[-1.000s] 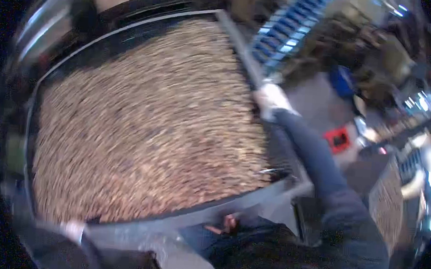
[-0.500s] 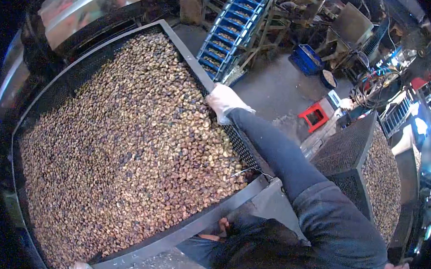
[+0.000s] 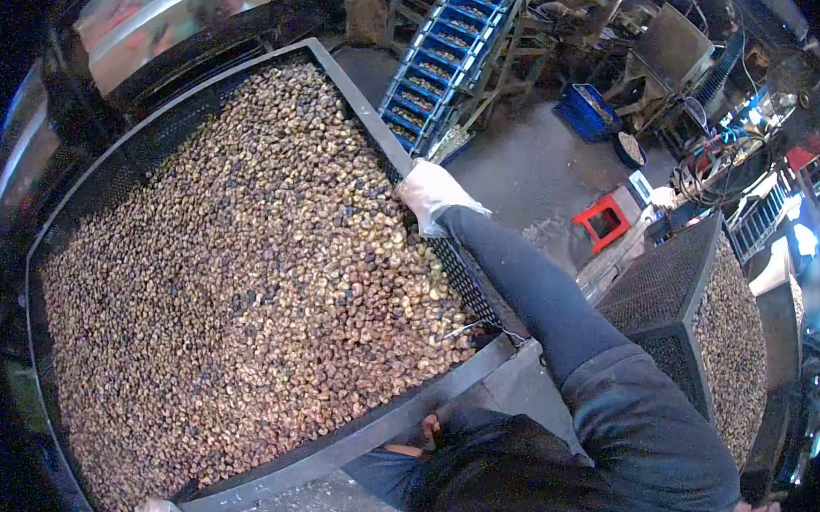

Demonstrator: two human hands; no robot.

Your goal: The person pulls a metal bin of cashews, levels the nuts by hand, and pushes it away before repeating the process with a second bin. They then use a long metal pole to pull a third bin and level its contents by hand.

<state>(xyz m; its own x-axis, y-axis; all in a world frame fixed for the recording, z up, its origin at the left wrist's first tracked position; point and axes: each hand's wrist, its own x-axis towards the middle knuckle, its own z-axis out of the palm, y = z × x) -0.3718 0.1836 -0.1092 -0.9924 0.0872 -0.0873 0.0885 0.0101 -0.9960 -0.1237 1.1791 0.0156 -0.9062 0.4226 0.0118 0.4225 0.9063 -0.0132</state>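
Note:
A large mesh-walled metal bin [image 3: 342, 440] full of small brown nuts [image 3: 240, 274], which look like cashews in their shells, fills the left of the view. My right hand [image 3: 432, 196], in a whitish thin glove, is closed over the bin's right rim, its fingers curled to the inner side and partly hidden. At the bottom edge my left hand [image 3: 160, 510], also gloved, shows only in part. It is at the near rim with its fingers bent over the metal; the rest is cut off.
A blue slatted conveyor [image 3: 441, 56] carrying nuts rises beyond the bin. Right of it are a blue crate [image 3: 586, 114], a round tub [image 3: 631, 149] and a red stool [image 3: 602, 221]. A second mesh bin [image 3: 657, 285] of nuts stands at the right, close to my right arm.
The view has shifted very slightly. Both hands stay where they were on the bin's rim, and the nuts look the same.

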